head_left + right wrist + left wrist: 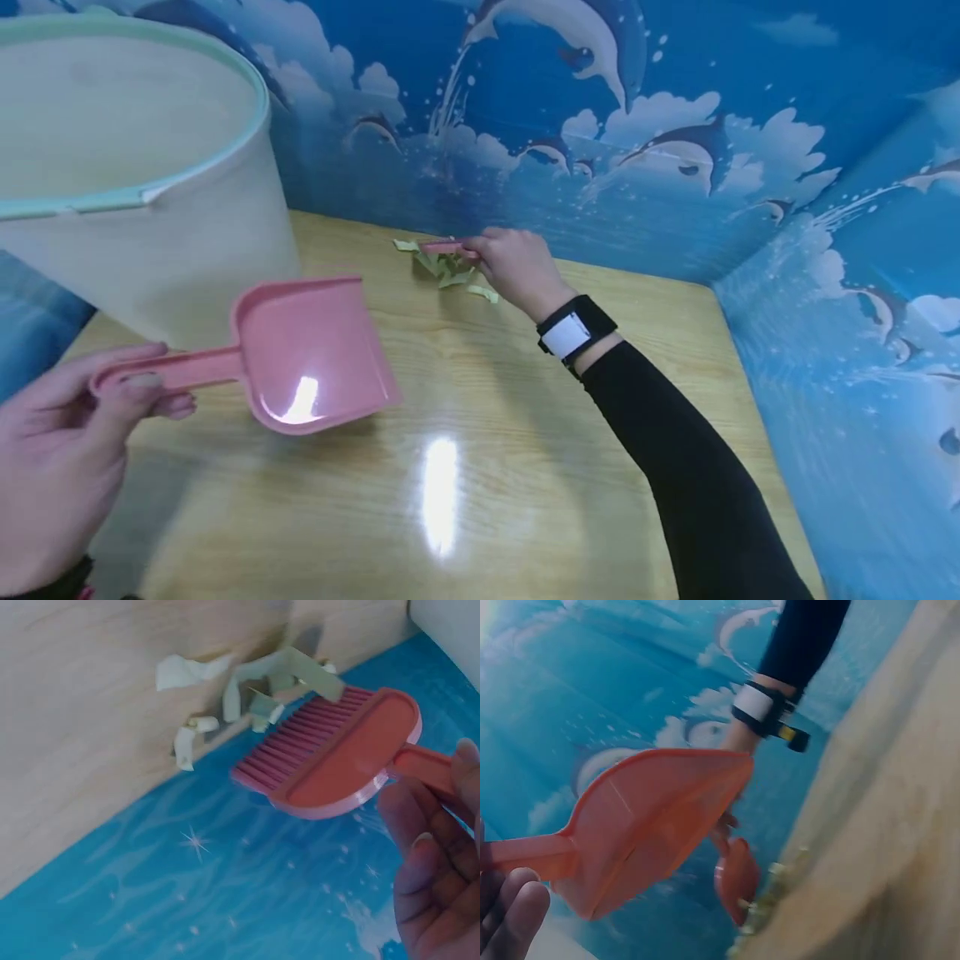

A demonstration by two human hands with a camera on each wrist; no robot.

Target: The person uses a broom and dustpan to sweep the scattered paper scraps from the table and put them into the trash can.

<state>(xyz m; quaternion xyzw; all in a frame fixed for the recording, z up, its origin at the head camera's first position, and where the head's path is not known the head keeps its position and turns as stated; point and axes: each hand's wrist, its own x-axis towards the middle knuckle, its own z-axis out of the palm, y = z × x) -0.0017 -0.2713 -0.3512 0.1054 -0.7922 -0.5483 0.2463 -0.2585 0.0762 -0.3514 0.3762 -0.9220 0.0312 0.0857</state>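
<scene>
My left hand [78, 437] grips the handle of a pink dustpan [311, 354], held above the table at the left with its wide lip facing right. At the table's back edge, my right hand [517, 271] holds a small pink brush [345, 761] by its handle. In the right wrist view its bristles are right at several pale green paper scraps [259, 686]. The scraps lie in a loose heap beside the wall, partly behind the brush in the head view. Nothing shows on the dustpan's tray.
A large whitish bin [217, 242] with a mint-green rim stands at the back left, close to the dustpan. A blue dolphin-print covering [480, 167] rises along the back and right of the wooden table [510, 467]. My right wrist wears a black strap [577, 333].
</scene>
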